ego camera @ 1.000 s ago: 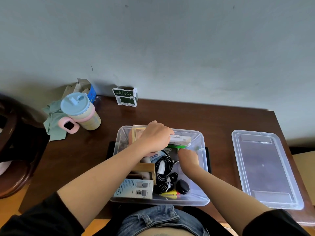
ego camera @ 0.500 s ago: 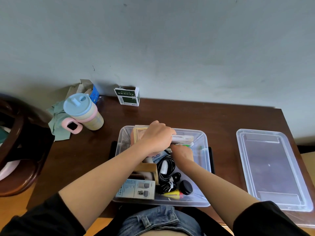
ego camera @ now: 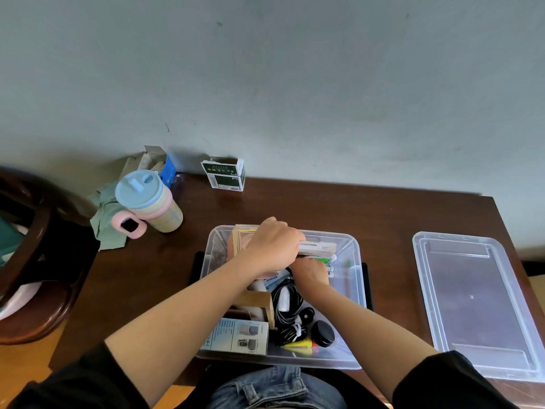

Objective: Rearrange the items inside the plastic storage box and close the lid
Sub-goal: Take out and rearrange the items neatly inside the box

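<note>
Both hands work in the storage box (ego camera: 351, 278): my left hand (ego camera: 274, 246) keeps its grip on the white carton (ego camera: 318, 248); my right hand (ego camera: 309, 271) has slid beneath it, grip hidden. Lid (ego camera: 472, 302) waits on the bench.

Inside the storage box (ego camera: 355, 252) the left half is packed: a wooden frame (ego camera: 259, 301), a printed carton (ego camera: 240, 336) and coiled black cables (ego camera: 287, 308) fill it. Both hands crowd the far end, the left hand (ego camera: 272, 246) over the right hand (ego camera: 311, 271). Bare floor shows along the box's right wall. Between box and lid (ego camera: 474, 302) runs open table (ego camera: 389, 231). A cup (ego camera: 147, 202) and small carton (ego camera: 225, 174) stand well apart at the back.
</note>
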The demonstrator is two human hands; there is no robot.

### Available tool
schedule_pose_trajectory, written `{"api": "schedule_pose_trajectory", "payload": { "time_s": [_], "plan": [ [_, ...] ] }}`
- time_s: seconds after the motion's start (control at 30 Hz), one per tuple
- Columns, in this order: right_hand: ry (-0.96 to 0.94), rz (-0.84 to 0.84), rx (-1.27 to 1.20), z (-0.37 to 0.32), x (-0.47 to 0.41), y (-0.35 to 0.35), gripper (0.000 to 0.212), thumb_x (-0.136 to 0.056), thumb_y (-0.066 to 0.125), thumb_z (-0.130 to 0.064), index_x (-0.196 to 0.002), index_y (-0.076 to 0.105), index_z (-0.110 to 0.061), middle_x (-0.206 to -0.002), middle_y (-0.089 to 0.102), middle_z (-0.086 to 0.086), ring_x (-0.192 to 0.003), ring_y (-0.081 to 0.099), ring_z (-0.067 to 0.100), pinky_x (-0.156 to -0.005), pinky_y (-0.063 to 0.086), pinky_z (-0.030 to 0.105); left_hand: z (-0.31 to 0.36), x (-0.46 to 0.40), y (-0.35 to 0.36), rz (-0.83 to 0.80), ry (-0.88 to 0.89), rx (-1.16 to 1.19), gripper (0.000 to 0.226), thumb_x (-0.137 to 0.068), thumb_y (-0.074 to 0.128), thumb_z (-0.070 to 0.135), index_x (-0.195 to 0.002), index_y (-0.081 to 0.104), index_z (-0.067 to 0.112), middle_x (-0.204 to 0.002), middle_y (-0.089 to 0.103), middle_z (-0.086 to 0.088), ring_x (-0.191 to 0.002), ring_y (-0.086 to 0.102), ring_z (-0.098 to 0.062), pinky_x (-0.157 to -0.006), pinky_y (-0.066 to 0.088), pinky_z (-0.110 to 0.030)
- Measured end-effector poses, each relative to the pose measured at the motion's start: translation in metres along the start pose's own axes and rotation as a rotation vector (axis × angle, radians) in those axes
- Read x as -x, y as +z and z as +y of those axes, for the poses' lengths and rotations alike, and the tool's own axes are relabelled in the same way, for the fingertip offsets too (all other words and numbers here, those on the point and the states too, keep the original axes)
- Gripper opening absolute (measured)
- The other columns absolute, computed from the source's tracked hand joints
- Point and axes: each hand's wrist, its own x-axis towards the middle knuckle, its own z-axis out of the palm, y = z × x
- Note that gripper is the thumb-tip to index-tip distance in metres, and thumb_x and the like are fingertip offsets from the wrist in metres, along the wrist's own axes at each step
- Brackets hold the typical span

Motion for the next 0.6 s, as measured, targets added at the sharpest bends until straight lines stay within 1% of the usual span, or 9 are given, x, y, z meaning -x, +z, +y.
{"api": "schedule_pose_trajectory", "payload": {
  "time_s": [0.07,0.13,0.17,0.23,0.3,0.37,0.4,0.47,0.6],
  "plan": [
    [0.005,0.005,-0.015,-0.001,0.002,0.000,0.025,-0.087,0.051,0.003,-0.103,0.062,-0.014,-0.102,0.068,0.002,-0.093,0.066,0.024,-0.063,0.040,0.028,0.000,0.000,0.000,-0.004,0.000,0.008,0.029,-0.096,0.038,0.017,-0.096,0.067,0.022,-0.073,0.058,0.000,-0.073,0.045,-0.022,-0.070,0.028,-0.033],
    [0.012,0.014,-0.025,-0.001,0.004,0.000,0.026,-0.088,0.050,0.003,-0.104,0.062,-0.014,-0.103,0.068,0.003,-0.094,0.066,0.024,-0.064,0.041,0.028,0.000,0.000,0.000,-0.003,0.004,0.016,0.030,-0.096,0.038,0.017,-0.094,0.067,0.022,-0.070,0.055,0.001,-0.072,0.043,-0.022,-0.070,0.028,-0.033],
    [0.017,0.012,-0.029,-0.001,0.005,-0.001,0.026,-0.088,0.049,0.002,-0.105,0.062,-0.014,-0.104,0.068,0.003,-0.094,0.066,0.025,-0.065,0.040,0.028,0.000,0.000,0.000,0.002,0.008,0.020,0.030,-0.096,0.038,0.016,-0.093,0.067,0.022,-0.069,0.054,0.001,-0.072,0.044,-0.022,-0.071,0.029,-0.033],
    [0.031,0.003,-0.021,0.000,0.007,-0.006,0.026,-0.088,0.049,0.002,-0.106,0.061,-0.013,-0.104,0.067,0.003,-0.095,0.065,0.024,-0.065,0.040,0.028,0.000,0.000,0.001,0.016,0.013,0.019,0.029,-0.095,0.039,0.016,-0.091,0.067,0.022,-0.072,0.059,0.000,-0.076,0.051,-0.025,-0.074,0.033,-0.034],
    [0.055,-0.013,0.000,0.003,0.010,-0.012,0.025,-0.088,0.050,0.002,-0.106,0.061,-0.012,-0.104,0.067,0.003,-0.095,0.065,0.023,-0.065,0.040,0.026,-0.001,0.000,0.002,0.025,0.020,0.011,0.027,-0.094,0.040,0.016,-0.086,0.065,0.022,-0.072,0.060,0.000,-0.080,0.055,-0.026,-0.073,0.032,-0.034],
    [0.077,-0.047,0.039,0.010,0.014,-0.017,0.022,-0.087,0.051,0.002,-0.102,0.062,-0.011,-0.101,0.066,0.002,-0.094,0.064,0.022,-0.064,0.039,0.025,-0.001,-0.001,0.004,0.037,0.026,0.003,0.026,-0.093,0.040,0.015,-0.077,0.059,0.021,-0.063,0.051,0.003,-0.075,0.053,-0.026,-0.070,0.029,-0.034],
    [0.081,-0.074,0.074,0.015,0.016,-0.018,0.019,-0.087,0.052,0.003,-0.097,0.062,-0.010,-0.097,0.065,0.001,-0.093,0.064,0.022,-0.062,0.038,0.023,-0.001,-0.001,0.005,0.039,0.027,0.001,0.027,-0.093,0.040,0.014,-0.073,0.057,0.021,-0.060,0.047,0.004,-0.073,0.052,-0.026,-0.069,0.029,-0.034],
    [0.079,-0.126,0.143,0.026,0.022,-0.019,0.016,-0.086,0.052,0.005,-0.088,0.060,-0.009,-0.089,0.061,0.000,-0.090,0.062,0.022,-0.059,0.037,0.022,-0.001,-0.001,0.005,0.036,0.026,-0.002,0.027,-0.092,0.040,0.013,-0.071,0.054,0.022,-0.058,0.045,0.004,-0.072,0.052,-0.027,-0.068,0.028,-0.034],
    [0.070,-0.156,0.209,0.037,0.024,-0.012,0.030,-0.084,0.050,0.009,-0.104,0.063,-0.009,-0.105,0.066,0.004,-0.097,0.065,0.021,-0.064,0.041,0.024,-0.001,-0.001,0.004,0.033,0.034,-0.011,0.028,-0.093,0.040,0.012,-0.069,0.049,0.023,-0.054,0.039,0.004,-0.066,0.045,-0.026,-0.067,0.027,-0.034]
  ]
}}
